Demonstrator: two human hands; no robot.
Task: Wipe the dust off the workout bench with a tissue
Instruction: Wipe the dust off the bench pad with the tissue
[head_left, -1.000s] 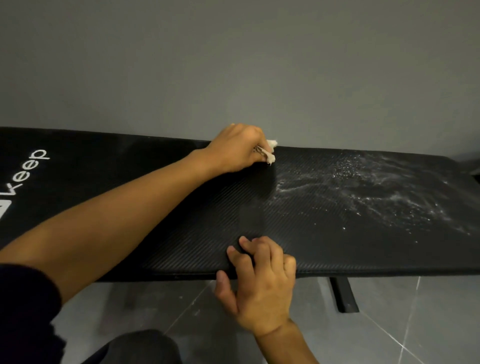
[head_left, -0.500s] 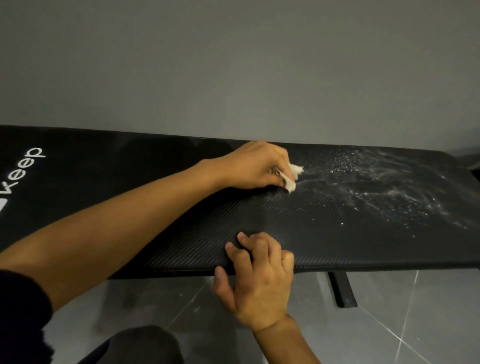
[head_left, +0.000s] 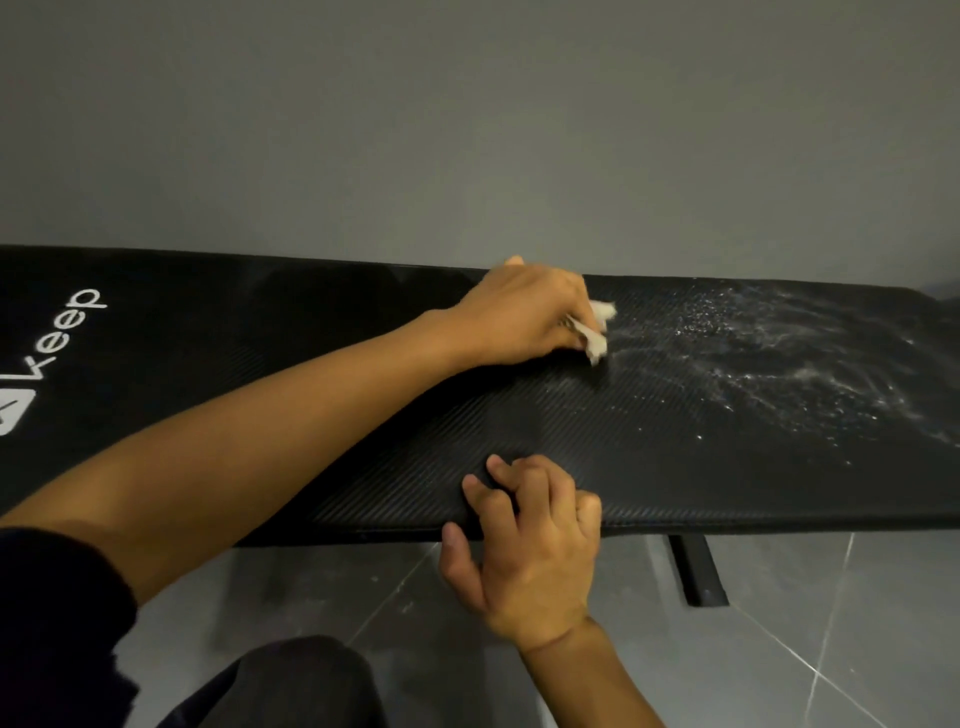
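A long black workout bench (head_left: 649, 457) with a ribbed pad runs across the view against the wall. White dust (head_left: 789, 374) covers its right part. My left hand (head_left: 524, 317) reaches over the pad's middle and grips a crumpled white tissue (head_left: 600, 330), which pokes out past the fingers and touches the pad at the dust's left edge. My right hand (head_left: 530, 545) rests on the near edge of the bench, its fingers curled over the pad and its thumb below the edge.
A grey wall (head_left: 467, 130) stands right behind the bench. A black bench leg (head_left: 698, 571) stands on the grey tiled floor (head_left: 831, 623). White "Keep" lettering (head_left: 62, 332) marks the pad's left end. My dark-clothed knee (head_left: 291, 686) is at the bottom.
My left hand slid the tissue rightward along the pad from the far edge into the dust's left edge. My right hand kept its place on the near edge.
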